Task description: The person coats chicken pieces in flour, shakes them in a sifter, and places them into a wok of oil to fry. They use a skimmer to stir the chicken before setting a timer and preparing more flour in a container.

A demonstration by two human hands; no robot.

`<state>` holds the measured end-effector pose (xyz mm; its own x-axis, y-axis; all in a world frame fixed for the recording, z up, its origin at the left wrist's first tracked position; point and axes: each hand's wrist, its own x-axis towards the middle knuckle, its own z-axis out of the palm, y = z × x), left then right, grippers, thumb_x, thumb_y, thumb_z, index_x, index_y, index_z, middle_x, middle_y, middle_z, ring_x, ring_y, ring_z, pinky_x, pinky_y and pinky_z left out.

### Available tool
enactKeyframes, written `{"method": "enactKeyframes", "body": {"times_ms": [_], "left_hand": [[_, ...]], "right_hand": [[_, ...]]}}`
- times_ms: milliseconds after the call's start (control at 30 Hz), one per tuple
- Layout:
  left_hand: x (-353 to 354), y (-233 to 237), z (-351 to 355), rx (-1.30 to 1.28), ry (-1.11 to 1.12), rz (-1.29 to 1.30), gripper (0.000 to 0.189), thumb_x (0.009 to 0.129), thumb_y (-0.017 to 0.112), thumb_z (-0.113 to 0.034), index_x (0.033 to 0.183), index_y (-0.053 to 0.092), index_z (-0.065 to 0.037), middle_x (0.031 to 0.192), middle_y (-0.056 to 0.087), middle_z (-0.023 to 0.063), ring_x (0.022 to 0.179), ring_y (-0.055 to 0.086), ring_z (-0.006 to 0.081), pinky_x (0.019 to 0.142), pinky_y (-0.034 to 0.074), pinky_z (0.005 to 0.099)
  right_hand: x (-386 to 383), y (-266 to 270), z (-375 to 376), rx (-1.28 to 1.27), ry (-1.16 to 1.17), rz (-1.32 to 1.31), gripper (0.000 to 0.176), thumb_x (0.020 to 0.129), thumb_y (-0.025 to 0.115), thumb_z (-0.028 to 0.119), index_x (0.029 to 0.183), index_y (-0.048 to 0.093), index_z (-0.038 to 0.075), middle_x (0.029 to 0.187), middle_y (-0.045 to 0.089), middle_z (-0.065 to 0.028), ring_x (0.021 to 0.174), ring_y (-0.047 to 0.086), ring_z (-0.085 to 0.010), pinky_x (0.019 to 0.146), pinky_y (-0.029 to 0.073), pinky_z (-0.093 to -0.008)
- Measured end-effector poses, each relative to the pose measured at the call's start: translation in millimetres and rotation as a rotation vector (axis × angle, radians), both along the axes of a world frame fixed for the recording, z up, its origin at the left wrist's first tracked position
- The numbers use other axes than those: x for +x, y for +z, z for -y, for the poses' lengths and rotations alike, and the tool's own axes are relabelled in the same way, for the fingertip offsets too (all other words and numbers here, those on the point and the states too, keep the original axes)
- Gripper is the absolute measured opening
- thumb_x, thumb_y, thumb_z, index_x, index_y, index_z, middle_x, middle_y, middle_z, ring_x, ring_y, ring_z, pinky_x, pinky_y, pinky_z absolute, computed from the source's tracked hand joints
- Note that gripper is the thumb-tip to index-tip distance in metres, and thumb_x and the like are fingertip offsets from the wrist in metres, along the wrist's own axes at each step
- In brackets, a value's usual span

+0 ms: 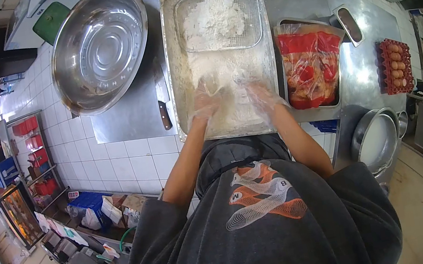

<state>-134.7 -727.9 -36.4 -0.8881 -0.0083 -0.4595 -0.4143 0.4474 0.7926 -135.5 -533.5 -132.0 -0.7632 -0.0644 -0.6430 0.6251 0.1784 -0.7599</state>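
Both my hands wear clear plastic gloves and are in a large metal tray (pixel 176 82) with white flour (pixel 223 66) in it. My left hand (pixel 207 99) is at the left of the tray's near half, in the flour. Opposite it, my right hand (pixel 260 93) is at the right of the near half. The fingers of both are blurred and partly covered by flour, so whether they hold anything cannot be made out. A wire mesh basket (pixel 259 15) with a heap of flour lies in the tray's far half.
Left of the tray are a big steel bowl (pixel 102 49) and a knife (pixel 162 98). To the right sit a red and clear bag of meat (pixel 309 62) in a tray, a small metal tin (pixel 349 25), an egg carton (pixel 395 66) and a bowl of white contents (pixel 378 140).
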Motion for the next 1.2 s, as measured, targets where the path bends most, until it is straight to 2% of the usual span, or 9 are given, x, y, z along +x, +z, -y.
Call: {"method": "enactKeyframes", "body": {"times_ms": [167, 267, 400, 467, 600, 667, 800, 833, 1200], "left_hand": [[9.3, -22.3, -49.9, 0.725, 0.324, 0.128, 0.066, 0.1, 0.035, -0.048, 0.149, 0.017, -0.008, 0.153, 0.02, 0.0096, 0.14, 0.021, 0.022, 0.116, 0.018, 0.0355], [2.0, -13.8, -60.1, 0.891, 0.554, 0.119, 0.066, 0.1, 0.032, -0.051, 0.148, 0.024, -0.007, 0.15, 0.028, 0.0098, 0.138, 0.027, 0.0218, 0.115, 0.021, 0.0347], [0.7, 11.0, -70.9, 0.798, 0.707, 0.342, 0.056, 0.099, 0.032, -0.052, 0.132, 0.049, -0.011, 0.114, 0.059, 0.0062, 0.105, 0.055, 0.0198, 0.091, 0.046, 0.0339], [2.4, -12.5, -82.4, 0.644, 0.677, 0.113, 0.049, 0.098, 0.032, -0.056, 0.108, 0.056, -0.013, 0.086, 0.059, 0.0017, 0.076, 0.058, 0.0157, 0.067, 0.05, 0.0311], [-7.6, -32.2, -34.6, 1.203, 0.592, 0.396, 0.039, 0.097, 0.041, -0.05, 0.092, 0.056, -0.014, 0.072, 0.057, 0.0032, 0.062, 0.056, 0.018, 0.057, 0.049, 0.0333], [-13.6, -33.6, -42.8, 0.974, 0.752, 0.334, 0.039, 0.096, 0.043, -0.049, 0.087, 0.057, -0.014, 0.068, 0.056, 0.0039, 0.057, 0.056, 0.0192, 0.055, 0.05, 0.0344], [-57.2, -57.4, -46.7, 1.095, 0.633, 0.17, 0.038, 0.095, 0.045, -0.046, 0.089, 0.059, -0.011, 0.074, 0.06, 0.0062, 0.063, 0.059, 0.0206, 0.058, 0.052, 0.0347], [-72.0, -75.5, -48.5, 1.088, 0.517, 0.121, 0.037, 0.095, 0.046, -0.044, 0.09, 0.06, -0.01, 0.077, 0.062, 0.0078, 0.067, 0.062, 0.0214, 0.06, 0.053, 0.035], [-122.0, -133.2, -129.4, 1.222, 0.713, 0.149, 0.027, 0.093, 0.052, -0.03, 0.099, 0.061, -0.006, 0.085, 0.064, 0.0092, 0.075, 0.062, 0.0205, 0.065, 0.053, 0.0326]], "right_hand": [[-9.6, 79.9, 43.6, -0.445, -0.096, 0.353, 0.071, 0.092, 0.049, 0.054, 0.143, 0.035, 0.007, 0.137, 0.046, -0.0126, 0.123, 0.045, -0.0202, 0.104, 0.036, -0.0355], [1.1, 107.2, 75.2, -0.684, -0.26, 0.13, 0.07, 0.094, 0.043, 0.058, 0.143, 0.038, 0.008, 0.14, 0.043, -0.0111, 0.128, 0.038, -0.0182, 0.109, 0.03, -0.0336], [2.9, 69.0, 73.2, -0.375, -0.236, 0.108, 0.064, 0.096, 0.043, 0.053, 0.138, 0.044, 0.005, 0.136, 0.048, -0.0106, 0.126, 0.041, -0.0177, 0.106, 0.032, -0.0314], [-6.6, 66.2, 65.1, -0.345, -0.18, 0.205, 0.062, 0.096, 0.045, 0.051, 0.137, 0.045, 0.005, 0.134, 0.049, -0.0102, 0.124, 0.042, -0.0174, 0.105, 0.034, -0.0309], [-6.7, 71.7, 73.6, -0.321, -0.044, 0.305, 0.059, 0.096, 0.048, 0.048, 0.135, 0.048, 0.004, 0.131, 0.052, -0.0095, 0.121, 0.046, -0.0169, 0.102, 0.037, -0.0299], [-18.0, 74.8, 70.3, -0.294, 0.003, 0.306, 0.057, 0.096, 0.049, 0.046, 0.134, 0.049, 0.004, 0.129, 0.054, -0.0091, 0.119, 0.047, -0.0166, 0.101, 0.038, -0.0294], [-55.6, 116.6, 43.7, -0.25, -0.023, 0.12, 0.045, 0.092, 0.062, 0.031, 0.126, 0.057, 0.002, 0.115, 0.063, -0.007, 0.102, 0.057, -0.0142, 0.087, 0.047, -0.0275], [-55.9, 70.6, 50.6, -0.41, -0.231, -0.31, 0.03, 0.087, 0.069, 0.019, 0.112, 0.066, 0.003, 0.096, 0.067, -0.0039, 0.082, 0.06, -0.0114, 0.07, 0.048, -0.0255], [-75.8, 108.0, -6.2, 0.235, -0.057, -0.341, 0.033, 0.083, 0.065, 0.032, 0.096, 0.065, 0.001, 0.085, 0.068, -0.0159, 0.078, 0.066, -0.0284, 0.071, 0.05, -0.0386]]}}
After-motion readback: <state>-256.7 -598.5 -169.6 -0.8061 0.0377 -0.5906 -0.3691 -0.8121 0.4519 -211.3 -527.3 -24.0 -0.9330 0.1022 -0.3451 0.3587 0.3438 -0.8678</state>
